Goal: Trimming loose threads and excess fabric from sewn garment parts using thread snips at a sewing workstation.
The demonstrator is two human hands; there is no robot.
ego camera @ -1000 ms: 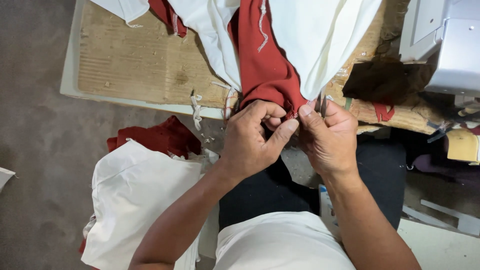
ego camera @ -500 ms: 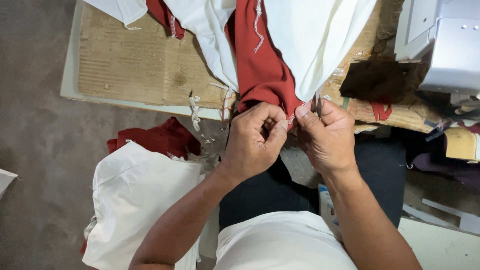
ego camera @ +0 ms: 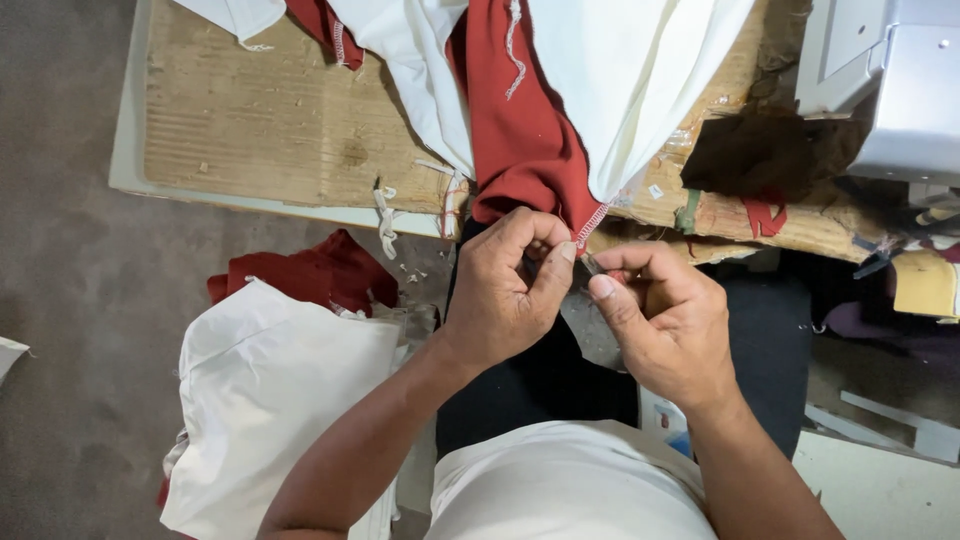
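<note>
Just above hands: red garment (ego camera: 525, 150) hangs off bench (ego camera: 270, 140), long axis running away.
Left hand (ego camera: 505, 290): pinching stitched hem (ego camera: 590, 225).
Right hand (ego camera: 670, 320): pinching small snips (ego camera: 590, 268) beside hem.

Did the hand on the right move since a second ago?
Yes. The right hand has come down a little, away from the cardboard-covered table edge, while the left hand stays pinching the red cloth.

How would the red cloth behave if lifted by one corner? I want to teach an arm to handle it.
The red cloth would likely be floppy: it drapes over the table edge in soft folds. It is probably light, since the left hand pinches its corner with fingertips alone. It may snag, because loose stitching hangs from its hem beside the right hand.
</note>
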